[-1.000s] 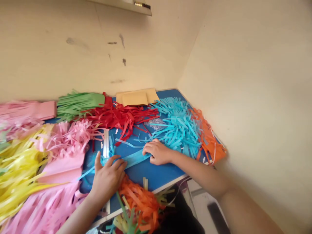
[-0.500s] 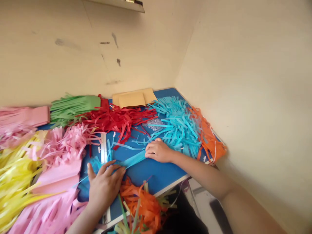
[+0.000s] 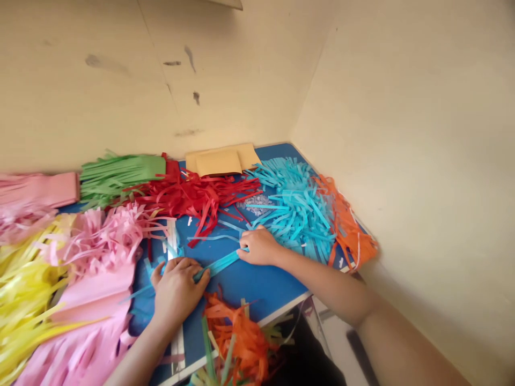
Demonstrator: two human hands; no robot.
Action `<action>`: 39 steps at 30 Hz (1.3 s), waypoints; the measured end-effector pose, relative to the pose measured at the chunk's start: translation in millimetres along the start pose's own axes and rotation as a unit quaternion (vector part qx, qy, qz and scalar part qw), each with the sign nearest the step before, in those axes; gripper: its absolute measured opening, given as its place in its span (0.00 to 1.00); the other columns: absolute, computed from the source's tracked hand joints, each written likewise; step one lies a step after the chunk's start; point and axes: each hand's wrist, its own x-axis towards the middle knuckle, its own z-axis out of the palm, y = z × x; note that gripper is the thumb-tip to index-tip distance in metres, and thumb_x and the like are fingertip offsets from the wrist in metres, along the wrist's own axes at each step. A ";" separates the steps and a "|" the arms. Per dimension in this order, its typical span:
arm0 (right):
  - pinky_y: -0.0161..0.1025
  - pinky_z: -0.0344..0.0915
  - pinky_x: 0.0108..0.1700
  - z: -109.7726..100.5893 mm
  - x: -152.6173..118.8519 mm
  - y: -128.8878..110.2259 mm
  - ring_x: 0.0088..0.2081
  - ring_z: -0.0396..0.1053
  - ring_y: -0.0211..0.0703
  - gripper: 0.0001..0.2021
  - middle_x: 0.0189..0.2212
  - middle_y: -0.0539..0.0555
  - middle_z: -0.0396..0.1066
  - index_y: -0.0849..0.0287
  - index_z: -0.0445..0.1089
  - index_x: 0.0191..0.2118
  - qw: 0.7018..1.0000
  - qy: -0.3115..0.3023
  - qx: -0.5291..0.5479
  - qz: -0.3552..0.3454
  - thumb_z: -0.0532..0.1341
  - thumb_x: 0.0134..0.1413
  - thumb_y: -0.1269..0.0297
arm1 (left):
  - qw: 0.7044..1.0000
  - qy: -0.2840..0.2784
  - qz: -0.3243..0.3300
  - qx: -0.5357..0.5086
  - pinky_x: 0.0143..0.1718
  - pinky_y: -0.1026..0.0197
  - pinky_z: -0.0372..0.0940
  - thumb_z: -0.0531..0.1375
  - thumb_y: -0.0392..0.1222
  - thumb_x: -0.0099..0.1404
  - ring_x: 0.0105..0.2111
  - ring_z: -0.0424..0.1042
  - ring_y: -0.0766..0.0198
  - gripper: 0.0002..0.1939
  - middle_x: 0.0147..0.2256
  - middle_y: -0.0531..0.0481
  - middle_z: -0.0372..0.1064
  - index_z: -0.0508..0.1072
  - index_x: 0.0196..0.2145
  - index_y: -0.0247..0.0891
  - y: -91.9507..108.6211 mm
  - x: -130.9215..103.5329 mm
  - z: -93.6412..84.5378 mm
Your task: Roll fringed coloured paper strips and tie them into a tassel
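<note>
Centre of frame: a narrow light-blue strip [image 3: 222,264] lies stretched between two bare hands, low over a blue tabletop [image 3: 257,292], slanting up toward the right. Left hand [image 3: 179,284], just left of centre, back upward, fingers bent and drawn close over the strip's lower end; thumb against it. Right hand [image 3: 259,245], near centre, closed narrow, pinching the upper end between thumb and fingers. Hands apart from each other, strip spanning the gap.

Right of centre, a heap of bright blue fringe [image 3: 298,214], just beside the right hand; a few loose strands reach left from near it. At its right edge, orange fringe [image 3: 354,236] with a thin white cord lying over it. Left of the blue heap, a small pile of greyish bits [image 3: 257,203], too small to make out.

Above centre, red fringe [image 3: 197,193] spreads below folded tan paper [image 3: 221,161]. Green fringe [image 3: 124,171] at left of the red, against the wall [image 3: 241,80]. Left side: pink fringe [image 3: 112,230], with yellow fringe [image 3: 24,279] at the left edge. Lower centre, an orange tangle [image 3: 241,332] with green strips [image 3: 208,348] hangs by the table's near edge.
</note>
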 end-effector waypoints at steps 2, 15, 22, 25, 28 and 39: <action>0.40 0.51 0.39 -2.5 0.1 2.9 0.34 0.70 0.40 0.11 0.33 0.50 0.76 0.59 0.74 0.28 1.000 -0.010 0.014 -0.010 0.65 0.57 0.59 | 1.000 -0.004 0.009 -0.005 0.54 0.40 0.55 0.56 0.52 0.65 0.43 0.71 0.48 0.18 0.36 0.47 0.77 0.78 0.25 0.44 -2.9 0.5 1.6; 0.48 0.48 0.48 8.1 -27.2 11.0 0.48 0.65 0.48 0.05 0.44 0.50 0.75 0.52 0.75 0.38 0.968 0.135 -0.046 -0.206 0.65 0.60 0.59 | 0.927 0.232 0.271 0.120 0.63 0.38 0.43 0.62 0.39 0.64 0.42 0.73 0.54 0.09 0.33 0.56 0.77 0.78 0.36 0.57 -23.2 -28.2 -10.0; 0.48 0.47 0.48 15.7 -36.7 11.1 0.45 0.65 0.43 0.12 0.40 0.49 0.77 0.54 0.74 0.37 0.954 0.135 -0.092 -0.252 0.54 0.68 0.69 | 0.950 0.137 0.267 0.088 0.64 0.38 0.43 0.56 0.37 0.67 0.45 0.74 0.53 0.12 0.38 0.53 0.79 0.77 0.43 0.50 -13.4 -35.0 -7.9; 0.46 0.47 0.47 15.3 -33.9 14.6 0.43 0.65 0.43 0.09 0.40 0.51 0.77 0.54 0.75 0.38 0.966 0.097 -0.051 -0.233 0.58 0.67 0.65 | 0.968 0.085 0.234 0.036 0.62 0.39 0.47 0.51 0.35 0.70 0.45 0.73 0.54 0.16 0.36 0.52 0.79 0.78 0.39 0.45 -8.3 -33.8 -3.3; 0.44 0.47 0.46 12.0 -27.4 16.1 0.41 0.66 0.41 0.08 0.37 0.49 0.77 0.53 0.77 0.35 0.984 0.056 0.010 -0.167 0.62 0.65 0.60 | 0.977 0.067 0.202 0.011 0.58 0.40 0.51 0.52 0.40 0.71 0.41 0.74 0.54 0.14 0.34 0.52 0.78 0.78 0.37 0.45 -6.4 -29.8 -1.2; 0.41 0.47 0.40 9.4 -7.8 1.2 0.35 0.64 0.41 0.12 0.27 0.49 0.73 0.58 0.74 0.26 0.999 0.027 0.016 -0.019 0.67 0.56 0.58 | 0.999 0.036 0.024 -0.023 0.47 0.47 0.56 0.53 0.52 0.69 0.38 0.72 0.53 0.21 0.29 0.50 0.77 0.76 0.23 0.43 6.9 -16.0 -0.2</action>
